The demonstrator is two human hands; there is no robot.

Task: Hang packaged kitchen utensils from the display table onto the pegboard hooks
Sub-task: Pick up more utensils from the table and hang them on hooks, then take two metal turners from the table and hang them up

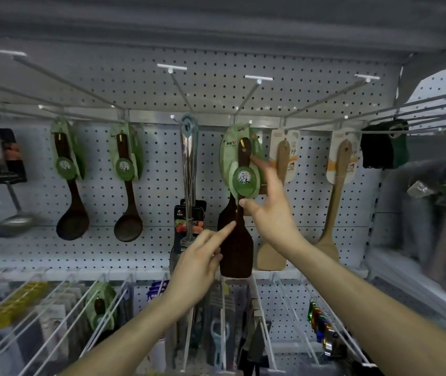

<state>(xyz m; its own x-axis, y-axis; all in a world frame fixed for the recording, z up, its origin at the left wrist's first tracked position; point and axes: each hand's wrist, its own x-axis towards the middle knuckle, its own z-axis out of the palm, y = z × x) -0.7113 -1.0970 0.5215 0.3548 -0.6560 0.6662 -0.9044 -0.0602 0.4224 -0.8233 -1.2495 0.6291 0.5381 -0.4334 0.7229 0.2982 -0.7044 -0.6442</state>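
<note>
A dark brown wooden spatula on a green leaf-shaped card (239, 183) hangs on the white pegboard (156, 158). The right hand (270, 213) touches it with thumb and spread fingers. The left hand (197, 256) holds nothing, its straight index finger on the spatula's neck. A shiny steel utensil (189, 158) hangs above the left hand, and a pale wooden spatula (270, 257) hangs partly hidden behind the right hand.

A white pegboard wall (243, 85) is filling the back, and small dark holes are running across it in rows. A grey shelf top (216, 20) is hanging over it and is looking darker than the wall. A pale metal bar (211, 119) is running from side to side across the wall. Lower down, a second white bar (67, 273) is crossing it. On the right, another shelf unit (420, 289) is standing at an angle and is looking blurry. Cool, bluish light is falling on everything.
</note>
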